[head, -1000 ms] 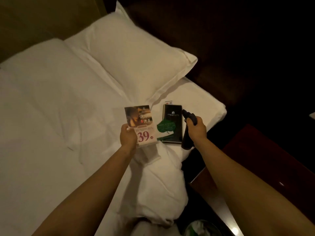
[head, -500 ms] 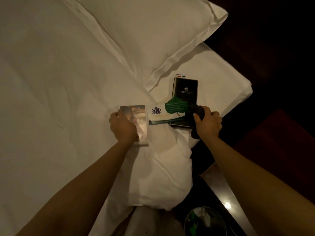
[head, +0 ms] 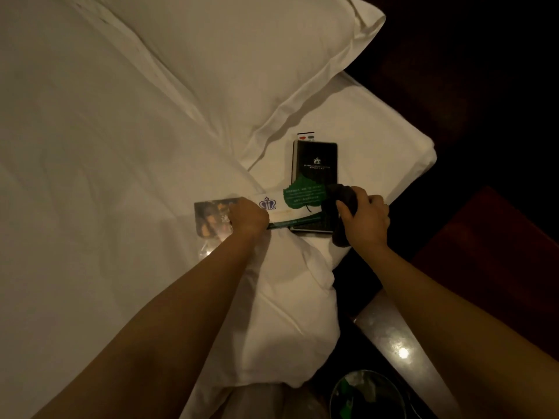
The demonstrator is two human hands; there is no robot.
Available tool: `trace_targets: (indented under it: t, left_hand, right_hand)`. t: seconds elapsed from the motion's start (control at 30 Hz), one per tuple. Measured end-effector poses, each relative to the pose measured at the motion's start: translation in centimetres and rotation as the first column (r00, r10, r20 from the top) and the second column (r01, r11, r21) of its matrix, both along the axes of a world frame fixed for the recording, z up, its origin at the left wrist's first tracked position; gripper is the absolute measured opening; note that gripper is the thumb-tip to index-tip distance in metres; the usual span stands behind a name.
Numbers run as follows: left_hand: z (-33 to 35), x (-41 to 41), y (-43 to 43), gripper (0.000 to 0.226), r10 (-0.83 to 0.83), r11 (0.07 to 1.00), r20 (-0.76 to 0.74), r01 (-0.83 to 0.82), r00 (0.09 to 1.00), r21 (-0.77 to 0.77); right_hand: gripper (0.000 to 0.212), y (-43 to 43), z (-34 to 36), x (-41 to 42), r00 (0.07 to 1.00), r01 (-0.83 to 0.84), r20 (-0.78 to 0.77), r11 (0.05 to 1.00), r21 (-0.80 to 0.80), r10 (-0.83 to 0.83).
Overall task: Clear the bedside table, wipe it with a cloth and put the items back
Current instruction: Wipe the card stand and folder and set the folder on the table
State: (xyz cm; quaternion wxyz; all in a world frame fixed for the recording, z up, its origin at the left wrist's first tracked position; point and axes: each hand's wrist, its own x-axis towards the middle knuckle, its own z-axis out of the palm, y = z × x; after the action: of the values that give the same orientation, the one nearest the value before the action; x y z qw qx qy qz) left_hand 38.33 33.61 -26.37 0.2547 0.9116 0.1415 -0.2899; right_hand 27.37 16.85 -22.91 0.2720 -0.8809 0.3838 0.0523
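The step in hand looks like the clearing one: the things from the bedside table are being laid on the white bed point(head: 90, 176), beside the pillow point(head: 242, 65). The left hand point(head: 248, 217) presses down on a glossy photo card point(head: 211, 220) that lies flat on the sheet; the fingers are curled together on the card's right edge, so I judge that the card is just being set down, though I cannot tell whether the grip is already loose. Just right of it lies a white card with a crown logo point(head: 272, 205), and over that a green leaf-shaped tag point(head: 304, 196). Both overlap the lower part of a black booklet point(head: 314, 164), which rests flat near the corner of the mattress, with a small remote point(head: 305, 136) showing behind its top edge. The right hand point(head: 366, 220) is closed on a dark cloth point(head: 338, 207), bunched in the fist and touching the booklet's lower right corner. The bedside table point(head: 499, 252) is at the right, dark red, and the part that shows carries nothing. A bin point(head: 367, 394) stands at the bottom of the view. In my judgement the next move calls for freeing the left hand, turning to the table and wiping its top with the cloth; the 4 paper items should stay put on the soft sheet.
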Motion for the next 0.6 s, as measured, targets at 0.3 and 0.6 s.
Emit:
trace_targets:
  t: [0.3, 0.6]
  left_hand:
    - [1.1, -0.3, 0.6, 0.031, 0.166, 0.937, -0.045, -0.172, 0.985, -0.305]
    - [6.6, -2.4, -0.4, 0.013, 0.384, 0.67, -0.096, -0.348, 0.918, -0.656]
  right_hand:
    - [0.047, 3.4, 0.1, 2.1, 0.992, -0.1, 0.082, 0.992, 0.077, 0.093]
    - [0.048, 8.1, 2.9, 3.8, 0.92, -0.309, 0.238, 0.95, -0.051, 0.312]
